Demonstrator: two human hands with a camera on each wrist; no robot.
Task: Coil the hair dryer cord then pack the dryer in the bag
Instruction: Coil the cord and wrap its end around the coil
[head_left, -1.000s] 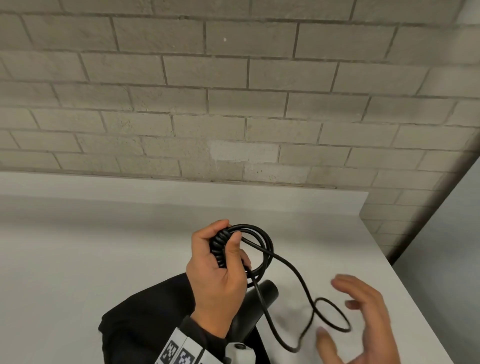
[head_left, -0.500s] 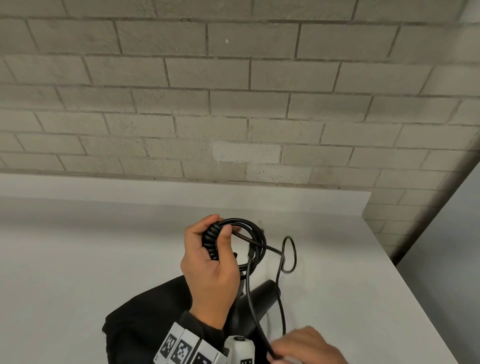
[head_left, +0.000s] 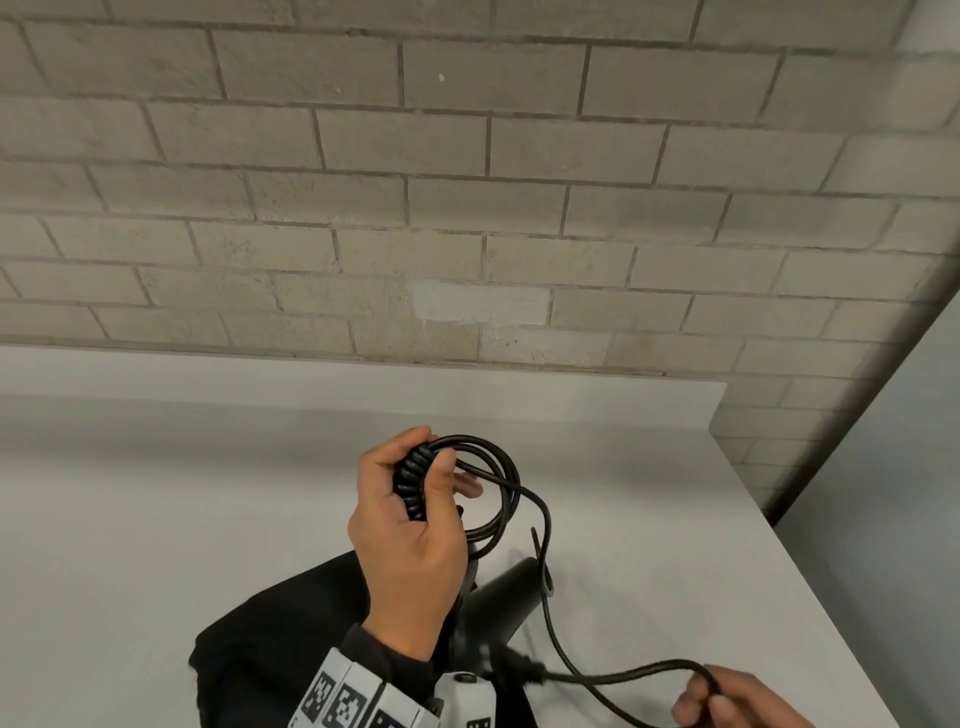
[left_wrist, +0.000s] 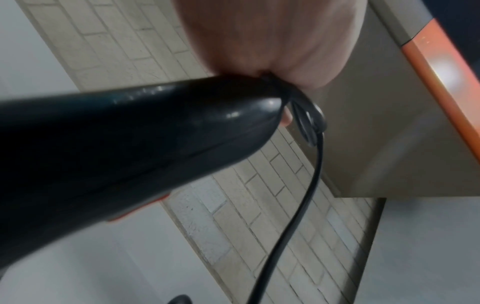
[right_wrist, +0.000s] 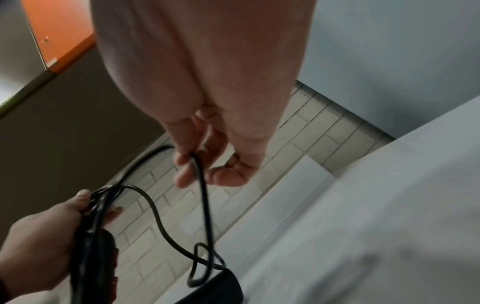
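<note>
Since earlier, right hand now pinches the cord right of the hair dryer; left hand clamps the coils.

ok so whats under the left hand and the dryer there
A black bag lies on the white table beneath the left hand and the hair dryer. Whether its opening is open can't be seen: the wrist and dryer cover that part.
</note>
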